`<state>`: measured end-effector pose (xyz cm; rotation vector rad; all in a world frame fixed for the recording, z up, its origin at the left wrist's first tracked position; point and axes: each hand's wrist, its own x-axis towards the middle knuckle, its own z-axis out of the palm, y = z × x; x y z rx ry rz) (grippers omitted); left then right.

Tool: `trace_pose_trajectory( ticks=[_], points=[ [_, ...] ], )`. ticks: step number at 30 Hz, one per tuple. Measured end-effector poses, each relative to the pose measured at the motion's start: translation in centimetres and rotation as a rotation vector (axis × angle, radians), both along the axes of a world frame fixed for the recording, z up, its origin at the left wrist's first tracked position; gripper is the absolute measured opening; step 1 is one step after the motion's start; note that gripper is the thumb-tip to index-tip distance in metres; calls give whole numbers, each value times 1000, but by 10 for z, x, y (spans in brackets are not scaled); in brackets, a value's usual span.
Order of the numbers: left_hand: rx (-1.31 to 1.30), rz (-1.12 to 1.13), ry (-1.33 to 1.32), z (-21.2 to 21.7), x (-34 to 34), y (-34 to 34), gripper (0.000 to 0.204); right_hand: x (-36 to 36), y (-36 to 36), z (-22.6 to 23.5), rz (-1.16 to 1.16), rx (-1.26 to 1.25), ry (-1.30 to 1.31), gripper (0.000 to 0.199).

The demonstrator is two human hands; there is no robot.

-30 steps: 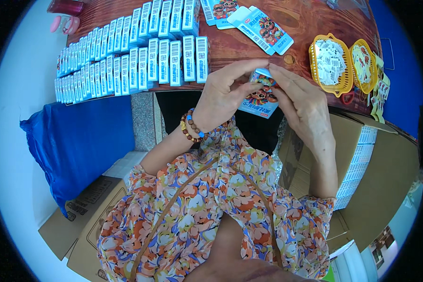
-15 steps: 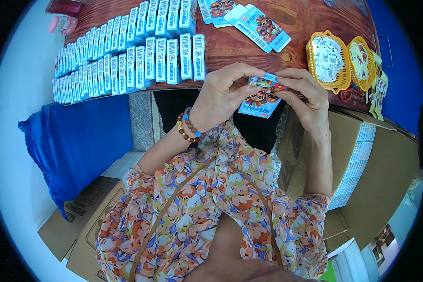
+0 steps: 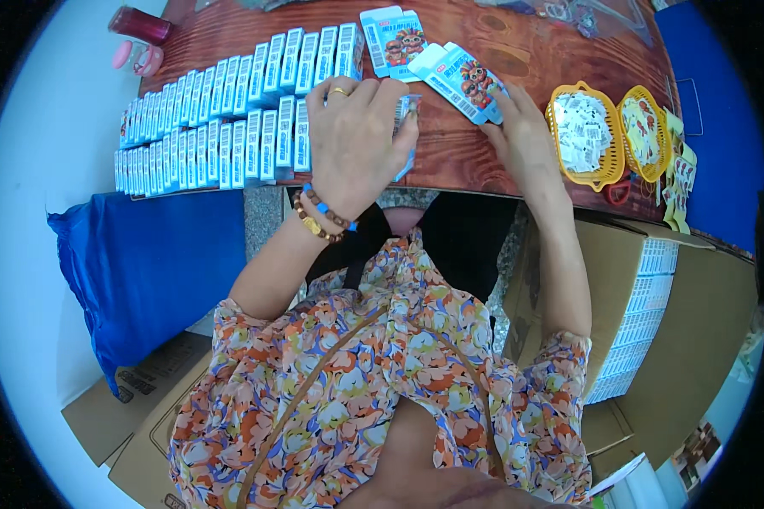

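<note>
At the right end of the front row of small blue-and-white boxes (image 3: pixel 263 140), my left hand (image 3: pixel 356 136) is closed around another small box (image 3: pixel 406 136). Most of that box is hidden behind the hand, with its right side showing past the thumb. My right hand (image 3: pixel 525 140) has its fingers and thumb at the right-hand corner of a flat blue carton (image 3: pixel 457 81) printed with cartoon figures. That carton's white end flaps point to the upper left. A second flat carton (image 3: pixel 395 42) lies just beyond it, partly covered at its right edge.
Two yellow baskets (image 3: pixel 601 178) at the right hold small white packets and printed pieces. Behind the front row stands a second row of boxes (image 3: pixel 267 64). A jar with a dark red lid (image 3: pixel 140 25) is at the far left. An open cardboard box (image 3: pixel 696 322) sits below the table, at right.
My hands have parted from in front of me. The left carried the small box to the row's end; the right reached forward to the flat carton. The view has shifted slightly.
</note>
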<state>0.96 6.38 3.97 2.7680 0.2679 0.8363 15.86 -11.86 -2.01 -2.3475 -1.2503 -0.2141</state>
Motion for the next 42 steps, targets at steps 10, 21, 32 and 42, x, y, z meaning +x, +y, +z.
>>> trace_pose_trajectory(
  ticks=[10, 21, 32, 42],
  points=[
    [196, 52, 174, -21, 11, 9, 28, 11, 5, -13, -6, -258, -142, 24],
    [-888, -155, -127, 3, 25, -9, 86, -45, 6, 50, 68, 291, -257, 32],
    [-1014, -291, 107, -31, 38, -34, 55, -38, -1, 23, -2, 140, -25, 8],
    [-1051, -289, -65, -48, 26, -56, 51, -43, -15, 10, -211, 688, 899, 22]
  ],
)
